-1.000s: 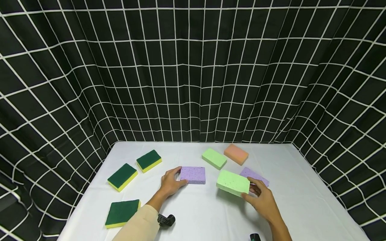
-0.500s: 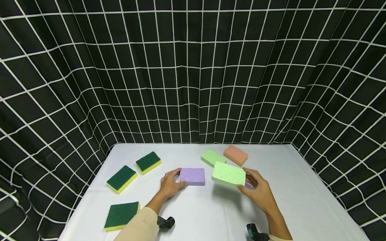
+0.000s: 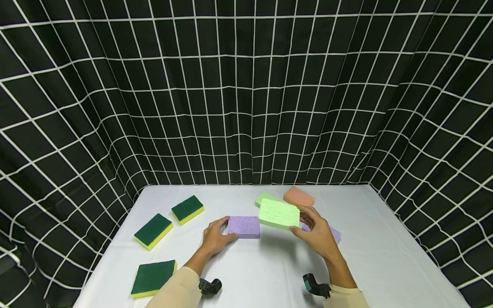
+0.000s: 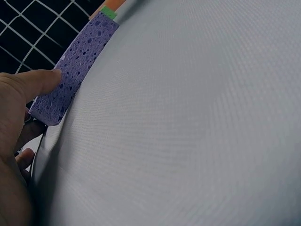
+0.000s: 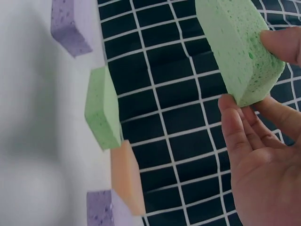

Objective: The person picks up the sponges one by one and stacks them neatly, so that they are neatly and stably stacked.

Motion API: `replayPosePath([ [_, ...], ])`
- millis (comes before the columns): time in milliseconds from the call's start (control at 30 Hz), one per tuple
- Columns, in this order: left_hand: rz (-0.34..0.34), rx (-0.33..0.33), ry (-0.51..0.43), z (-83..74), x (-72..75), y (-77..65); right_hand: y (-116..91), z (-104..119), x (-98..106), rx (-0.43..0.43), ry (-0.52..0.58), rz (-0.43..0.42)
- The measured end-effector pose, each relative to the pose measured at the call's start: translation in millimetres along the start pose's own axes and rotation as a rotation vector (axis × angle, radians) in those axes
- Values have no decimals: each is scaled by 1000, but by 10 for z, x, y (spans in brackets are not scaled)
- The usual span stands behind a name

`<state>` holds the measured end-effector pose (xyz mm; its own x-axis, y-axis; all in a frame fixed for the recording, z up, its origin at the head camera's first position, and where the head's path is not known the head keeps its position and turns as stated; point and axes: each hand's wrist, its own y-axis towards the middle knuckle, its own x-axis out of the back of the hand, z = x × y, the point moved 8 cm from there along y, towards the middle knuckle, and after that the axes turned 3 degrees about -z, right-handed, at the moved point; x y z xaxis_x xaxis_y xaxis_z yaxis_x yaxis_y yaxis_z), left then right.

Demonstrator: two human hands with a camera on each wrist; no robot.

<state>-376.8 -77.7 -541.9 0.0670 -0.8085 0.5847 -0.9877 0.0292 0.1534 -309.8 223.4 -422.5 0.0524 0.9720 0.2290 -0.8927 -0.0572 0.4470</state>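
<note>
1 pitted purple sponge [image 3: 243, 226] lies flat, and 1 pale green sponge [image 3: 279, 212] is raised, tilted, to its right.

The white table [image 3: 385, 265] has 3 green-and-yellow sponges [image 3: 153, 230] toward its left edge. There are 2 purple sponges [image 3: 244, 226], 2 light green sponges [image 3: 279, 214] and 1 orange sponge [image 3: 298, 196]. The black curtain [image 3: 246, 102] has white lines.

Head view bright; soft shadows on white tabletop [image 3: 262, 276]; wrist views dimmer, slightly soft.
</note>
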Motion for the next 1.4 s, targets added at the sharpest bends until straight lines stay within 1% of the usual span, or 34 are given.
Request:
replayPosePath([
  [167, -6, -6, 7, 5, 5, -1, 94, -13, -120, 18, 27, 12],
  [267, -2, -8, 5, 6, 2, -7, 135, -20, -194, 19, 35, 21],
  [467, 5, -33, 12, -2, -6, -19, 203, -59, -326, 21, 76, 28],
  [533, 6, -27, 6, -3, -5, -21, 222, -77, -365, 17, 94, 29],
  [633, 6, -29, 7, -11, -2, -19, 249, -108, -426, -2, 107, 34],
  [800, 10, -28, 15, -23, 6, -20, 280, -154, -538, -55, 89, 55],
  [933, 12, -39, 16, -48, 10, -33, 284, -43, -633, -41, 89, 86],
  [1033, 12, -45, 18, -54, 11, -35, 287, 14, -698, -55, 95, 111],
  [1167, 9, -44, 22, -42, 8, -25, 305, -39, -763, -104, 93, 126],
  [1400, 17, -34, 32, -33, 8, -24, 333, -124, -863, -121, 87, 160],
])
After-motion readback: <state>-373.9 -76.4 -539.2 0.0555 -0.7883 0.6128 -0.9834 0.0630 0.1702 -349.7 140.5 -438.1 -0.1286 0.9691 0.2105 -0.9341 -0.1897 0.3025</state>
